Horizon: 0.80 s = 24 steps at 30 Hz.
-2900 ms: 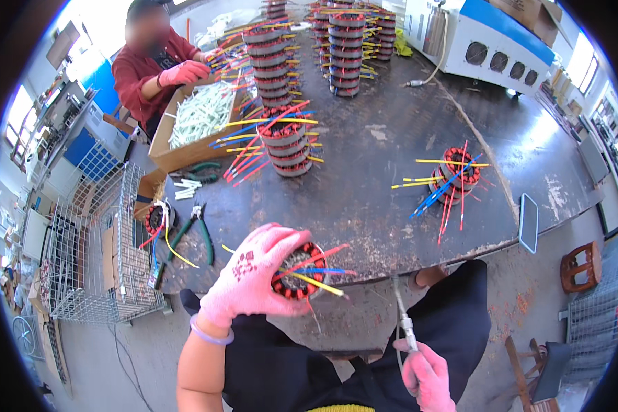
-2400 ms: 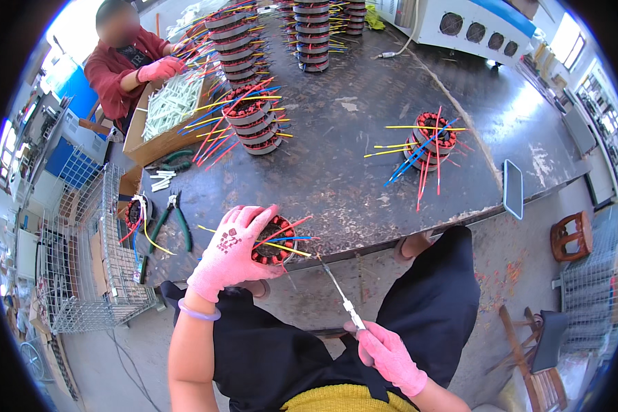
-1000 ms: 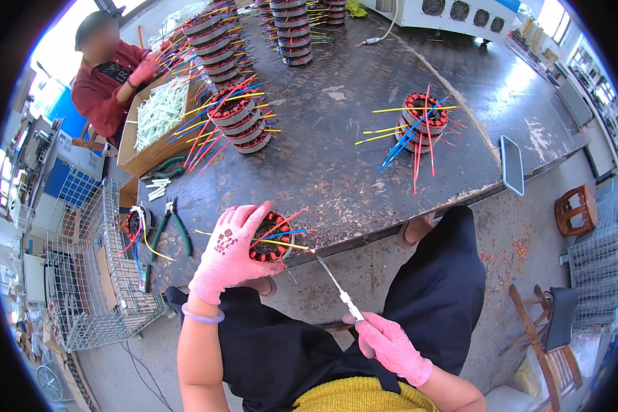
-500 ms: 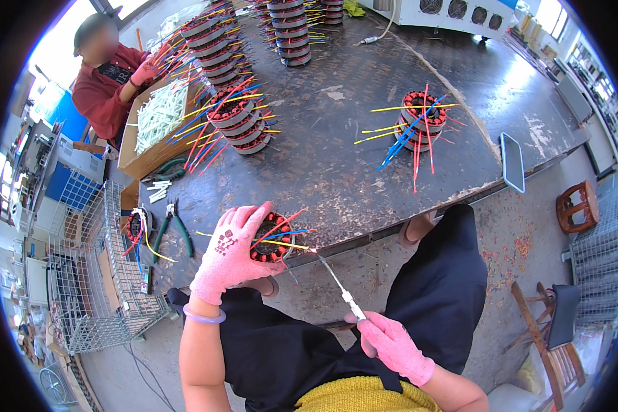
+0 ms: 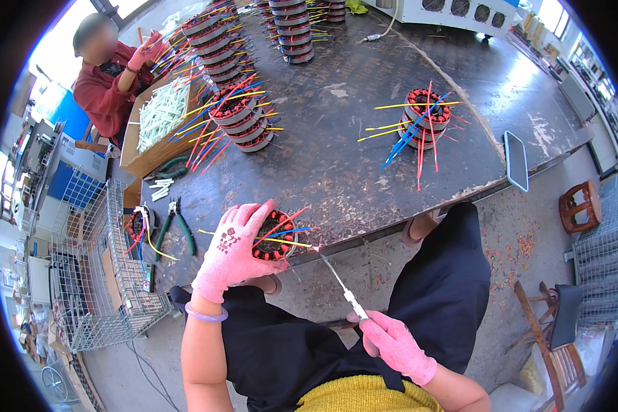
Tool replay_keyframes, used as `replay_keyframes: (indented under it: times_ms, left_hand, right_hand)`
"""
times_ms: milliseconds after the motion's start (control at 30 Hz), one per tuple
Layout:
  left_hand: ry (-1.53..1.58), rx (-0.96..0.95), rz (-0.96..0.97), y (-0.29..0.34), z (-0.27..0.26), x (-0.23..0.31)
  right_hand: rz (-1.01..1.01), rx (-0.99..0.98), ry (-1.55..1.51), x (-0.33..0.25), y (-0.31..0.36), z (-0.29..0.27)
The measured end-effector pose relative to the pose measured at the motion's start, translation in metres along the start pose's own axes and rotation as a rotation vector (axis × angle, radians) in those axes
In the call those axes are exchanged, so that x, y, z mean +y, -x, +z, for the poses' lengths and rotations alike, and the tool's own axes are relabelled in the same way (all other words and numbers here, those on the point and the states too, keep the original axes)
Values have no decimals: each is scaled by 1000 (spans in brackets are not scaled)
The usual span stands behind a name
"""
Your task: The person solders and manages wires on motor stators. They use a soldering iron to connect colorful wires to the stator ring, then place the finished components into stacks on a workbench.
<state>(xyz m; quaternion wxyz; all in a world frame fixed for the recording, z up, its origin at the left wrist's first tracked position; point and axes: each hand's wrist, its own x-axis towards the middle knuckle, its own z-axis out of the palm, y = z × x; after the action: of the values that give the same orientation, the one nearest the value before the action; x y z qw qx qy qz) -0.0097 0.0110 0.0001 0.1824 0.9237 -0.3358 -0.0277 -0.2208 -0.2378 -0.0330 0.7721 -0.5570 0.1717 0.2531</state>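
My left hand (image 5: 235,244), in a pink glove, is closed around a motor stator (image 5: 279,248) at the table's near edge. Red, blue and yellow wire leads stick out of the stator, mostly to the right. In my right hand (image 5: 395,343), also gloved in pink, is a thin torch (image 5: 351,296) gripped by its white handle. Its slender metal nozzle slants up to the left, and a small glow shows where the tip meets the yellow lead's end. Left of my left hand lie green-handled pliers (image 5: 179,228) and another stator (image 5: 139,225) with white-sleeved leads.
Stacked stators (image 5: 244,123) with leads rise at the far left, and a short stack (image 5: 427,117) stands to the right. A co-worker (image 5: 110,82) in a red top sits beside a box of white sleeves (image 5: 163,113). A phone-like slab (image 5: 516,161) lies near the right edge.
The whole view has shifted slightly. The co-worker's gloved hand has lifted toward the wires. My hands keep the stator and the torch in nearly the same position.
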Motion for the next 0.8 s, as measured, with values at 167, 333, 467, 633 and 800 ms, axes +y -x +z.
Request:
replay_keyframes:
  times_ms: [167,333,467,633,800]
  left_hand:
    - [-1,-11,-5,0,0,0]
    - [-2,-11,-5,0,-1,1]
    - [-10,-12,-11,0,-1,1]
    - [0,-10,-2,-1,0,0]
    - [-12,-13,-7,0,-1,0]
  right_hand:
    - [-16,2,22,-2,1,0]
    - [-2,8,7,0,0,0]
    - [4,7,25,-4,1,1]
    - [-36,6,46,-2,1,-1]
    - [-36,2,48,1,0,-2]
